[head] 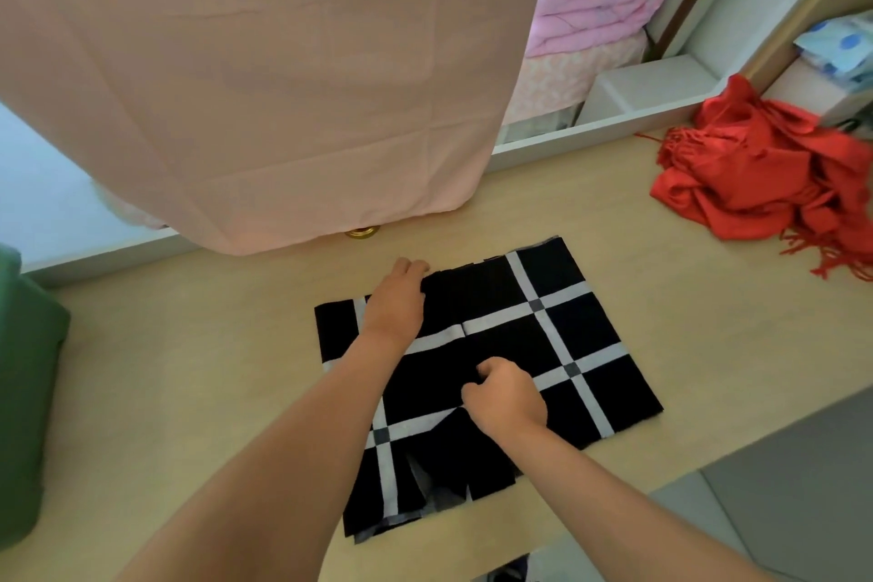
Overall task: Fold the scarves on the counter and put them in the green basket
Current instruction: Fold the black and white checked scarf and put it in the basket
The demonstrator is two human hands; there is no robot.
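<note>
Scarves lie on the worktop [189, 392], two of them. One is the black scarf [567, 336] with white lines, folded flat in layers near the front edge, about in the middle. The other is the red scarf [765, 175], a loose heap with fringe, far back on the right and well apart from the black one. One green basket [28, 392] shows at the left edge, well apart from both scarves. Two bare hands are on the black scarf. The left hand [394, 302] lies on its far left part, and its fingers [415, 268] bend down at the far edge of the cloth; you cannot tell if they pinch that edge. The right hand [505, 397] sits nearer, on the middle of the scarf, and its fingers [477, 388] are curled tight, pinching a small fold of the black cloth. Some loose layers stick out at the near edge. One big pink cloth [260, 85] hangs down behind the worktop, one pink blanket [595, 0] lies on a bed past it, and one small gold knob [361, 232] peeks out under the hanging cloth.
</note>
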